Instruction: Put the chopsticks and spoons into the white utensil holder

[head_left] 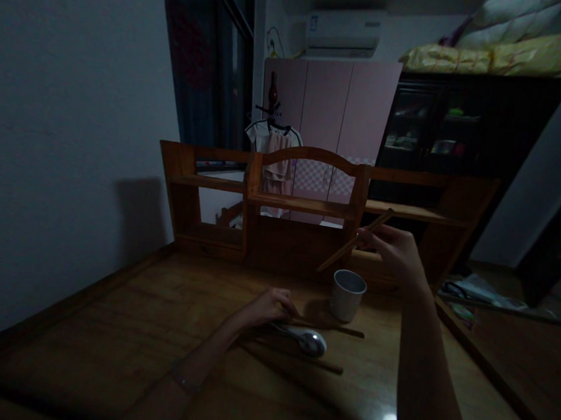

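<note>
On the desk (136, 315), the right hand (395, 249), near the upright cup (345, 306), pinches raised chopsticks (340, 253). The left hand (272, 306) lies by another stick (344, 330) and a spoon (313, 343); in this dimness I cannot tell whether it grips. The step looks like handling the chopsticks; moving them calls for a firm pinch.

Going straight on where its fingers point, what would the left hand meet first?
For the left hand, likely the thin wooden utensil, unless already touching it; beyond, the metal cup looks roughly in line, though depth is unclear.
</note>
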The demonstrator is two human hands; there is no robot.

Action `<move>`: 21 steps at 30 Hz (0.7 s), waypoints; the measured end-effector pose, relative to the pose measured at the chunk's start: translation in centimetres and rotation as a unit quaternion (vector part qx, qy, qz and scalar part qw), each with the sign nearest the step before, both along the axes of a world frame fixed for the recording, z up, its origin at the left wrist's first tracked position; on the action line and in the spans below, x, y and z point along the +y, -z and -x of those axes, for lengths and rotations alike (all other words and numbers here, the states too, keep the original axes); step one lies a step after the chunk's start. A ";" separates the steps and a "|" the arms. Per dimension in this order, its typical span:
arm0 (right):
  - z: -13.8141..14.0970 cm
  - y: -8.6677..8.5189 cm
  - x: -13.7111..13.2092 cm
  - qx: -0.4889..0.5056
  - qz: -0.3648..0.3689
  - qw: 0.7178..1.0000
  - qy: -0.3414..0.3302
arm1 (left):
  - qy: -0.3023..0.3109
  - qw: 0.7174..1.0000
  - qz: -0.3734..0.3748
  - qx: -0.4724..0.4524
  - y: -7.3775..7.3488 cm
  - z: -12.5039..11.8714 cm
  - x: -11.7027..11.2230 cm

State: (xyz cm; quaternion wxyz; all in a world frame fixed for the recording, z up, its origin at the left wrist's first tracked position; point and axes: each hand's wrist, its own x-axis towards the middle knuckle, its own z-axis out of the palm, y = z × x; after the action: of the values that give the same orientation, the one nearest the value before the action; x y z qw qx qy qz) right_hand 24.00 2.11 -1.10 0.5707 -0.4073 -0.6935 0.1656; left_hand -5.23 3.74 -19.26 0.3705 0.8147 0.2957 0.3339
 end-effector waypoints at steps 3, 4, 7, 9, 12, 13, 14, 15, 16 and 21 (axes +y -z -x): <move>0.5 -0.2 -0.3 -0.009 -0.004 1.000 0.008 | -0.022 0.999 0.004 0.039 0.5 0.4 0.3; 0.8 -0.2 -0.3 -0.014 -0.002 1.000 0.007 | -0.027 0.999 0.006 0.046 0.6 0.6 0.5; 2.0 -0.1 -0.2 -0.025 0.011 1.000 -0.011 | -0.014 0.998 0.006 0.068 1.2 0.9 1.0; 2.7 0.0 0.0 -0.035 0.015 0.999 -0.021 | -0.021 0.997 -0.007 0.072 1.7 0.7 1.3; 3.6 0.5 0.4 -0.069 0.015 0.997 -0.017 | -0.088 0.993 -0.055 0.051 2.2 0.4 1.7; 4.0 0.8 0.6 -0.082 0.015 0.996 -0.017 | -0.105 0.990 -0.078 0.046 2.2 0.4 1.9; 4.4 1.1 0.8 -0.095 0.016 0.995 -0.020 | -0.121 0.986 -0.102 0.040 2.1 0.4 2.0; 4.9 1.4 1.0 -0.105 0.018 0.994 -0.028 | -0.138 0.982 -0.126 0.033 2.0 0.4 2.2; 5.3 1.8 1.3 -0.114 0.022 0.992 -0.042 | -0.157 0.977 -0.144 0.020 1.8 0.4 2.3; 8.0 3.3 1.8 -0.149 0.045 0.982 -0.105 | -0.205 0.970 -0.118 -0.058 1.5 0.3 2.1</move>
State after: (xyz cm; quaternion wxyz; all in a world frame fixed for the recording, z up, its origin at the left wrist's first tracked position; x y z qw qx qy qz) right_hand 16.03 3.88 -4.37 0.4210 -0.3779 -0.8016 0.1931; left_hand -5.49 5.81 -20.77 0.2120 0.7541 0.3926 0.4819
